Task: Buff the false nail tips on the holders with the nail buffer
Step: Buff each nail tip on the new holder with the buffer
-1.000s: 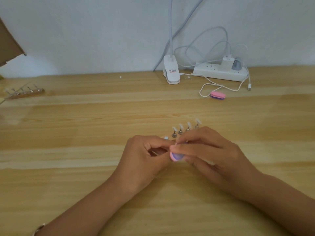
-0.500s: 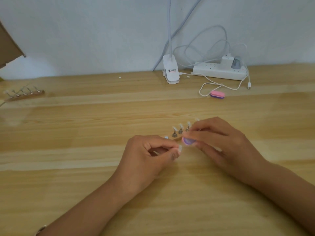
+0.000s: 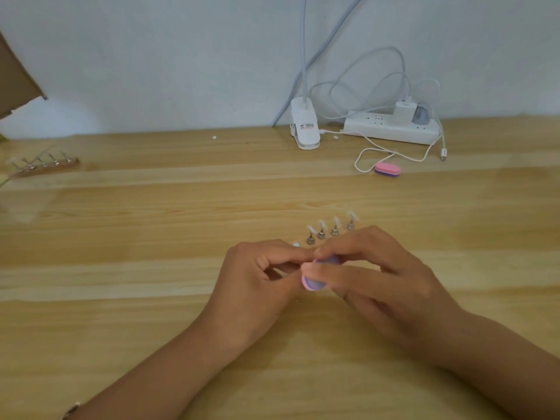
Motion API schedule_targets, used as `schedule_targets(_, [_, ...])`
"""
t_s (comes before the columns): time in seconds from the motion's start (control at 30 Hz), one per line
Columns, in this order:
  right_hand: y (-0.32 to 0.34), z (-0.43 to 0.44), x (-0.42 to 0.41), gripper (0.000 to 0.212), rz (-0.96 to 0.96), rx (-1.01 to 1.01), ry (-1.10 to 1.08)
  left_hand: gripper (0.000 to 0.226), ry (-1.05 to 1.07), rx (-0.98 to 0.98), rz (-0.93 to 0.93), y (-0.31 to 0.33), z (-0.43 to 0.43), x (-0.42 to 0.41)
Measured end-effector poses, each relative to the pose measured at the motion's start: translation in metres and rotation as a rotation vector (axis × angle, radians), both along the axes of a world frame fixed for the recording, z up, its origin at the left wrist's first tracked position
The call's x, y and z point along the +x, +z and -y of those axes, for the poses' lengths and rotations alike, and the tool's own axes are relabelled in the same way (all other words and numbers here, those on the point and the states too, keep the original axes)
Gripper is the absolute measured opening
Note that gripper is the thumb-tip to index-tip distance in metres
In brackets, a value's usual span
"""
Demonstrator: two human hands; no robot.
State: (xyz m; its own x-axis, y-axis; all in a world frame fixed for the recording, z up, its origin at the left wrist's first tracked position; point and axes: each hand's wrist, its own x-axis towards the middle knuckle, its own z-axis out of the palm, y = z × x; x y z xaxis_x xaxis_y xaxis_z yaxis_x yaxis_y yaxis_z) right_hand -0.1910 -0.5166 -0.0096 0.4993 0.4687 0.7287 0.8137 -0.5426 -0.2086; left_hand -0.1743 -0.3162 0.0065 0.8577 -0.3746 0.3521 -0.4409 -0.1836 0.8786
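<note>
Right hand [image 3: 388, 277], fingers curled, gripping the pink-and-purple nail buffer [image 3: 315, 283]: the thumb lies across the near face and the fingers sit behind, so that one rounded end projects leftward as the working end. Left hand [image 3: 251, 283], low over the table [image 3: 121, 298], has its fingers curled, with forefinger and thumb drawn together right at that projecting end. What they pinch, if anything, is hidden by the buffer and the right thumb and cannot be told. Judged from the task, a single tip is probably being steadied there against the abrasive face, the hands meeting so that each braces the other. Just beyond the knuckles four holders [image 3: 335, 231] stand in a slanting row, each with a metal base and a pale false nail tip [image 3: 351, 215] raised on its stem. A fifth pale tip [image 3: 296, 244] shows just beside the left forefinger. The row sits close to the hands, presumably to keep each reach short. Well apart lie a second buffer [image 3: 387, 170] beside a white cable, a power strip [image 3: 391, 128], a lamp clip [image 3: 304, 128] and, at far left, another row of holders [image 3: 42, 163]
</note>
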Motion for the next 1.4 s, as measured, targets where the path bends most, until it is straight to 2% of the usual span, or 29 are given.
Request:
schedule_targets(0.17, [0.005,0.012,0.008,0.031,-0.016,0.031,-0.083,0.009,0.034,0.006,-0.016,-0.001,0.003,0.001])
schedule_targets(0.3, [0.002,-0.002,-0.002,0.028,0.029,-0.023,-0.008,0.017,-0.009,0.025,-0.002,0.0,0.0,-0.001])
schedule_targets(0.47, [0.006,0.01,0.007,0.03,-0.012,0.029,-0.097,0.013,0.016,-0.024,-0.096,0.0,0.003,0.002])
schedule_targets(0.6, [0.001,-0.004,-0.004,0.027,0.012,0.034,0.001,0.014,-0.041,-0.045,-0.125,0.0,0.001,0.002])
schedule_targets(0.67, [0.002,0.002,0.001,0.027,0.018,0.014,-0.036,0.014,-0.027,-0.058,-0.128,0.0,0.0,0.002])
schedule_targets(0.8, [0.004,0.029,0.019,0.029,-0.055,0.088,-0.238,0.015,0.076,-0.152,-0.134,0.003,0.001,0.003])
schedule_targets(0.9, [0.003,0.038,0.023,0.027,-0.122,0.187,-0.268,0.006,0.301,-0.185,-0.065,0.002,-0.006,0.012])
schedule_targets(1.0, [-0.001,0.032,0.022,0.026,-0.124,0.156,-0.263,0.005,0.439,-0.144,-0.067,-0.001,-0.014,0.023])
schedule_targets(1.2, [-0.003,0.023,0.021,0.029,-0.12,0.102,-0.236,0.014,0.35,-0.062,-0.17,-0.008,-0.007,0.028])
schedule_targets(1.4, [-0.005,0.022,0.023,0.031,-0.124,0.087,-0.213,0.015,0.273,0.053,-0.111,-0.01,0.005,0.031])
